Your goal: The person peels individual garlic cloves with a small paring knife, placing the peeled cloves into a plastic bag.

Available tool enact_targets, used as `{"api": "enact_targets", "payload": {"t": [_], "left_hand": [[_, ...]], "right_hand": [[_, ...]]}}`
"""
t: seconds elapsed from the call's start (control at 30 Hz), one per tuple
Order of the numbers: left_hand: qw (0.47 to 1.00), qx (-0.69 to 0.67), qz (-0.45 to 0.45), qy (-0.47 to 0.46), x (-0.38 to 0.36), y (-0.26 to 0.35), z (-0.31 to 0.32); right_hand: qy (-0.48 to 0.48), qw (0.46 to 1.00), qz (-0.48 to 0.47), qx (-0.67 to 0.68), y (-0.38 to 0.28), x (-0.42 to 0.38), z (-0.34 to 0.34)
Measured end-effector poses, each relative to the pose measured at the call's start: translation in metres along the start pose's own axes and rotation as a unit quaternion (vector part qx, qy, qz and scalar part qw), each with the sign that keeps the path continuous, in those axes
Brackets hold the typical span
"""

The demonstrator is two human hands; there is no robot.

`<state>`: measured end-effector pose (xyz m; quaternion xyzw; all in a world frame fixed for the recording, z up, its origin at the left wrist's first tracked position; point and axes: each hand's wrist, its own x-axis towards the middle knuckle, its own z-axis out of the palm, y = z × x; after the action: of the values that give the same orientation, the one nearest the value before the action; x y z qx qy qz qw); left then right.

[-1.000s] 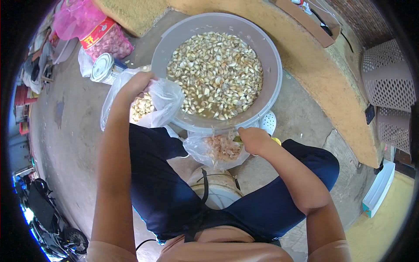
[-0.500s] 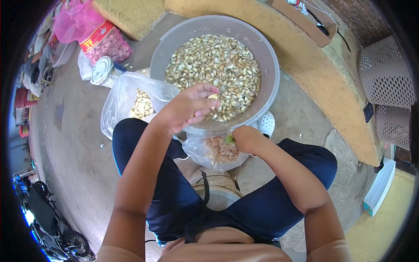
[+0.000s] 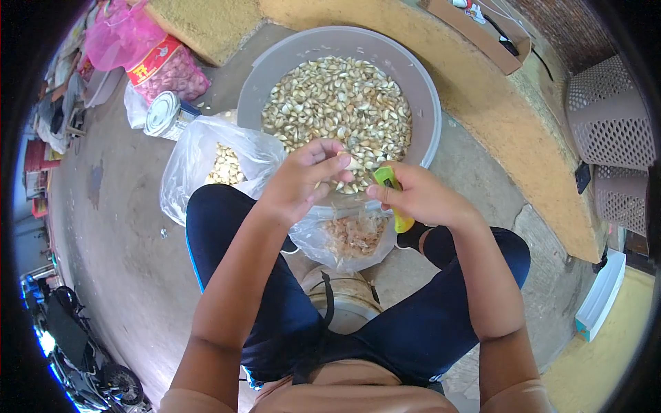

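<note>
Above the near side of a wide grey tub (image 3: 428,89), my left hand (image 3: 299,180) pinches a pale garlic clove (image 3: 353,164) between thumb and fingers. My right hand (image 3: 430,197) is closed around a green and yellow utility knife (image 3: 403,221). Its front end points toward the clove, and the blade is too small to make out. Many unpeeled garlic cloves (image 3: 337,96) fill the tub's bottom, seemingly in water. Below my hands, a clear plastic bag (image 3: 310,237) holds papery garlic skins (image 3: 354,235). Left of the tub, another clear bag (image 3: 186,162) contains peeled cloves (image 3: 226,165).
A pink mesh sack of garlic (image 3: 172,76) and a metal can (image 3: 163,113) stand at the back left. A low yellow ledge (image 3: 496,117) curves along the right, with a cardboard box (image 3: 475,31) on it. Perforated baskets (image 3: 609,124) stand far right, and a motorcycle (image 3: 76,337) lower left.
My right hand has risen from the bag of skins to beside the clove, bringing the utility knife into plain view. My left hand has shifted slightly, still holding the clove.
</note>
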<state>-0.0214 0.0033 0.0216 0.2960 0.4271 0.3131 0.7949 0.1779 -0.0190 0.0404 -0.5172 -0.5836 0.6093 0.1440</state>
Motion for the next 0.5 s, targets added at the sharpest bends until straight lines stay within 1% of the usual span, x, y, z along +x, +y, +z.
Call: {"api": "enact_targets", "payload": {"t": [0.1, 0.2, 0.3, 0.4, 0.5], "left_hand": [[0.999, -0.003, -0.036, -0.025, 0.005, 0.002, 0.002], [0.998, -0.045, -0.039, -0.030, 0.007, 0.001, 0.010], [0.995, -0.064, -0.036, -0.062, 0.009, 0.000, 0.012], [0.992, -0.070, -0.041, -0.101, 0.011, 0.000, 0.009], [0.992, -0.059, -0.036, -0.107, 0.009, 0.003, 0.012]], "right_hand": [[0.057, 0.997, -0.042, 0.018, 0.003, 0.004, 0.000], [0.083, 0.993, -0.064, -0.061, -0.014, -0.001, -0.002], [0.100, 0.986, -0.094, -0.097, -0.016, -0.004, 0.001], [0.109, 0.984, -0.110, -0.085, -0.016, -0.004, 0.001], [0.116, 0.981, -0.122, -0.095, -0.014, -0.004, 0.001]]}}
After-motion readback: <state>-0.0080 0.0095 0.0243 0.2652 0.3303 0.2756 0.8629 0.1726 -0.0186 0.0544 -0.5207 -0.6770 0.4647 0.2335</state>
